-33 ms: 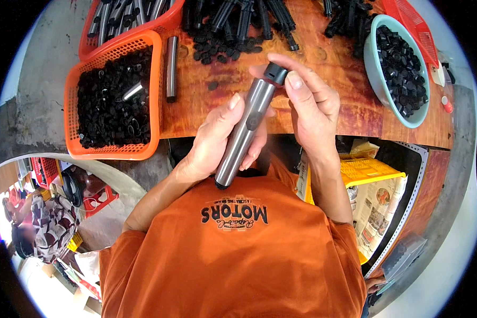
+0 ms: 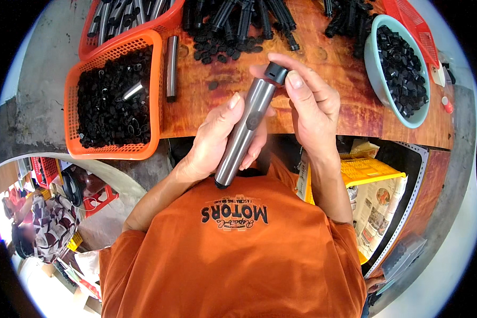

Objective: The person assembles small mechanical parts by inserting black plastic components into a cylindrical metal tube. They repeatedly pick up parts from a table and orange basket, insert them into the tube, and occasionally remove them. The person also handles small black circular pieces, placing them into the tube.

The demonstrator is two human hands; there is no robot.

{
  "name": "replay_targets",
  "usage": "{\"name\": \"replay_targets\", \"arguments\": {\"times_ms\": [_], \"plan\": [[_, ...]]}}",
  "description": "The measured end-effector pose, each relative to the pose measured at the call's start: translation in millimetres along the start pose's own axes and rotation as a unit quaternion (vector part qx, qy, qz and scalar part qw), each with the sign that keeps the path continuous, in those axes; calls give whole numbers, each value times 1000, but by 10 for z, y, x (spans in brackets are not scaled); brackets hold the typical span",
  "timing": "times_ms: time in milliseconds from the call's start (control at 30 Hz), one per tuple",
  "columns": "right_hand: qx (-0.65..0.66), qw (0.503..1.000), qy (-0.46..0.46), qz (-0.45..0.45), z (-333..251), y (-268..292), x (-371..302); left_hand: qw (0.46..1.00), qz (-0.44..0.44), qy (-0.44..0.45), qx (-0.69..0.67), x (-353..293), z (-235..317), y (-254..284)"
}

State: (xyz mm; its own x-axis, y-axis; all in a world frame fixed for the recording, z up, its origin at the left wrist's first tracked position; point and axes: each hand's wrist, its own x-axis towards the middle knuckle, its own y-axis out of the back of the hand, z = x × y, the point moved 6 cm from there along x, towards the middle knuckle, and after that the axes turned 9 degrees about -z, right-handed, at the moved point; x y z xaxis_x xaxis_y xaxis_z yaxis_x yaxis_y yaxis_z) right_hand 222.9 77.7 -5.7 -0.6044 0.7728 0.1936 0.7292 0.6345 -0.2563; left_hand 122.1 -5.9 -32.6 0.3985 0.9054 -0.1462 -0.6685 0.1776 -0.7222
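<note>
A shiny grey metal tube (image 2: 240, 142) is tilted in front of my chest, upper end leaning right and away. My left hand (image 2: 208, 139) is closed around it, thumb along the left side and fingers behind. On its side is a dark oval spot, and its lower end is black. A short black cap (image 2: 275, 73) sits at the upper end, slightly askew to the tube; I cannot tell how deep it goes in. My right hand (image 2: 315, 103) pinches this cap between thumb and forefinger.
An orange basket (image 2: 155, 100) of small black parts stands left, beside a loose tube (image 2: 171, 69). Behind it, a red basket (image 2: 164, 22) holds metal tubes. Black rod-like parts (image 2: 244, 24) lie at the back. A light-blue bowl (image 2: 373, 87) of black caps stands right, above a yellow crate (image 2: 368, 170).
</note>
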Motion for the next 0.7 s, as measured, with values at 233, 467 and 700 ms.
{"name": "replay_targets", "arguments": {"times_ms": [233,467,700], "plan": [[30,999,-17,39,64,80,-8,998,24,-16,55,18,16,13],[-78,990,-39,113,130,341,-77,997,55,-35,-49,35,-22,135],[-650,756,58,41,453,691,-127,994,87,-72,-12,43,108,166]]}}
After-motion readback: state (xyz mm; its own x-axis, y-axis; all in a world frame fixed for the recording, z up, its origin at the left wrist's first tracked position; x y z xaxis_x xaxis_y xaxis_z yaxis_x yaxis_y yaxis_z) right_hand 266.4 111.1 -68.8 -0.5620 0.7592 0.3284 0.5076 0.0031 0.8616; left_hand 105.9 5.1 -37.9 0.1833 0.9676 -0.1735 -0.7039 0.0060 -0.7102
